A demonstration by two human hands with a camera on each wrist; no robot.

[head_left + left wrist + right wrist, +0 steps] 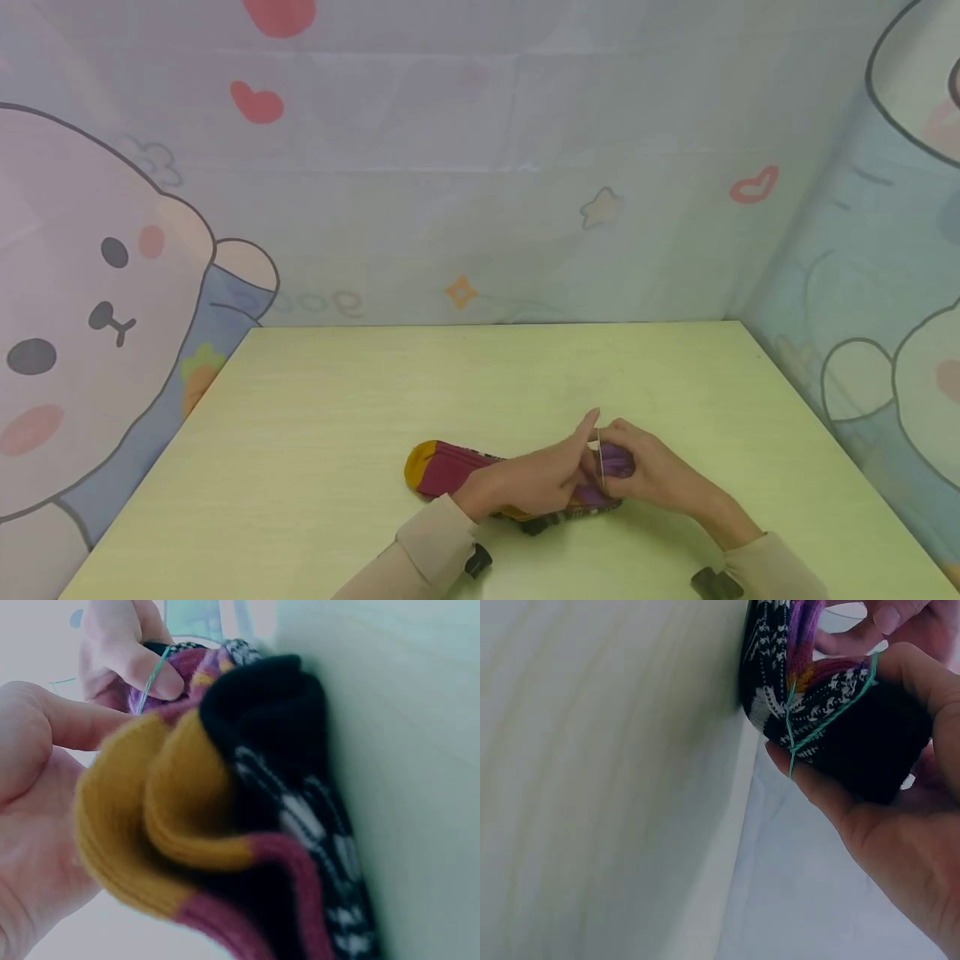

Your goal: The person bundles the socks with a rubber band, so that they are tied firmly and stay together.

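Observation:
A bundle of patterned knit socks in maroon, mustard, purple and black and white lies on the table, folded over in layers. My right hand grips its right-hand end, thumb and fingers wrapped round the black end. A thin green string crosses the socks there and stands taut between the hands in the head view. My left hand lies over the middle of the bundle, fingertips at the string and one digit pointing up. Mustard folds sit beside the left palm in the left wrist view.
The pale yellow table extends around the hands. Behind and beside it hangs a cartoon-printed cloth. Dark wrist straps show below both sleeves.

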